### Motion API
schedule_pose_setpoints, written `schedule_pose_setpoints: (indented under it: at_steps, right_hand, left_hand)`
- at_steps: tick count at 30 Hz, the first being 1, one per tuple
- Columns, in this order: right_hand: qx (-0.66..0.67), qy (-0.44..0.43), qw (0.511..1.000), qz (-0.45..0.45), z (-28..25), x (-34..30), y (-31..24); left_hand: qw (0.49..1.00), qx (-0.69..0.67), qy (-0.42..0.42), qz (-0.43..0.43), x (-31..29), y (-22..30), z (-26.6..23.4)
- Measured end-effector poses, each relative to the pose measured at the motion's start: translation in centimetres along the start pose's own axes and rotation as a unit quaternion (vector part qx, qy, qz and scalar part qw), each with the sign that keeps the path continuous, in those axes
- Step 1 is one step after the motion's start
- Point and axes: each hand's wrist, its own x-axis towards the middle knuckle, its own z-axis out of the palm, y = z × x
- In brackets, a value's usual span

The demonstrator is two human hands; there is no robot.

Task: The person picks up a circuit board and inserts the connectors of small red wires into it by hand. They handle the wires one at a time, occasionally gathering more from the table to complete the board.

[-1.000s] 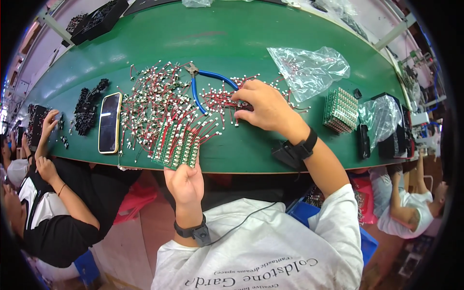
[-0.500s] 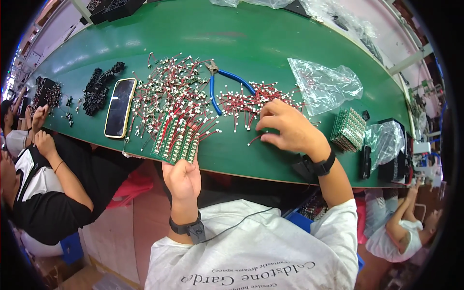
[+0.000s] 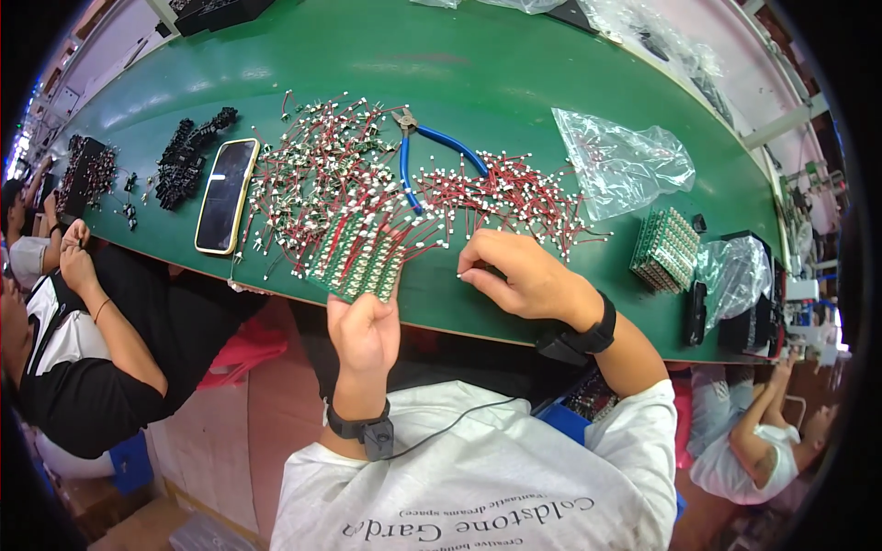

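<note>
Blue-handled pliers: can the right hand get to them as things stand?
Probably yes. The right hand rests on the green table just below the blue-handled pliers; only loose red wire leads lie between, nothing tall.

Person's in a plain white short-sleeve tee with a line of dark printed lettering running across the chest. Both forearms are bare below the sleeves. Left hand (image 3: 365,332) has a black band strapped round the wrist with a small boxy black clip or module on it, and a thin black cable runs off that across the front of the shirt toward the right side. Right hand (image 3: 522,275) has a chunkier black wristband, looks like a smartwatch or similar, with a wide dark strap and a flat dark block hanging off the underside. No gloves and no rings that I can make out. Nails look short.
</note>
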Motion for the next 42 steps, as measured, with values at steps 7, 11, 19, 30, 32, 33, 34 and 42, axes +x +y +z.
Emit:
schedule_pose_setpoints:
  at_steps: [7,11,19,30,32,33,34,42]
  right_hand:
    - [0.073,0.109,0.99,0.043,2.0,-0.4,-1.6]
    - [0.093,0.162,0.98,0.063,2.9,-0.9,-0.8]
    - [0.062,0.199,0.976,0.067,3.2,-1.2,-0.8]
    - [-0.058,0.148,0.986,0.047,3.2,-1.0,-1.1]
    - [-0.054,0.16,0.985,0.039,3.1,-1.0,-1.3]
    - [-0.05,0.172,0.983,0.033,3.2,-1.1,-1.2]
    - [-0.05,0.173,0.983,0.033,3.2,-1.2,-1.2]
    - [-0.128,0.157,0.978,0.055,3.5,-1.2,-1.4]
  left_hand:
    - [0.999,0.001,-0.001,-0.04,-0.7,-3.1,1.9]
    - [0.999,0.013,-0.013,-0.046,-1.0,-4.1,3.1]
    - [0.995,0.087,-0.042,-0.025,-1.2,-5.1,2.2]
    - [0.985,0.164,-0.038,-0.03,-1.3,-5.7,1.4]
    - [0.989,0.055,-0.136,-0.023,-0.9,-5.7,-0.2]
    - [0.995,0.095,-0.017,-0.027,-1.1,-5.3,2.5]
    - [0.995,0.096,-0.018,-0.028,-1.0,-5.3,2.4]
    - [0.996,0.064,-0.047,-0.041,-1.1,-5.4,2.6]
